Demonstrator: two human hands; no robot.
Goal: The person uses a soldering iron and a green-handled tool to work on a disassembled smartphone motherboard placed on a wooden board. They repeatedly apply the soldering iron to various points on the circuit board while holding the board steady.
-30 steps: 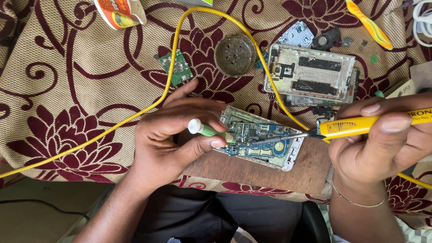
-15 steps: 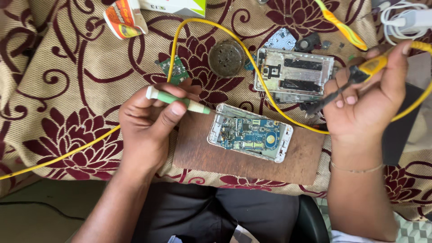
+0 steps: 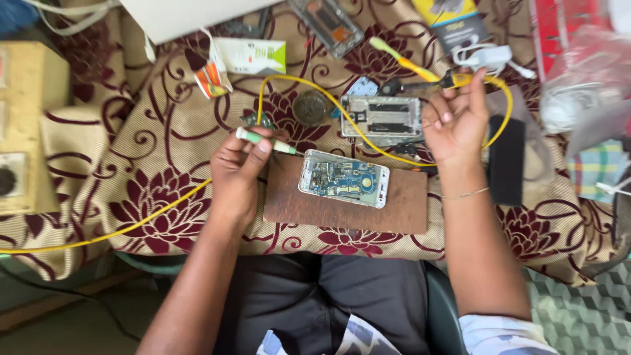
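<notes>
The surface (image 3: 158, 164) is draped in a beige cloth (image 3: 545, 230) patterned with maroon flowers and curling vines, its edge hanging in soft folds. A brown wooden board (image 3: 328, 210) lies flat on the cloth near its front edge. At the far left stands a pale wooden box (image 3: 26, 118). The floor (image 3: 578, 315) at lower right shows a grey-green geometric tile pattern; at lower left it is plain and dim. Daylight falls evenly from above.
</notes>
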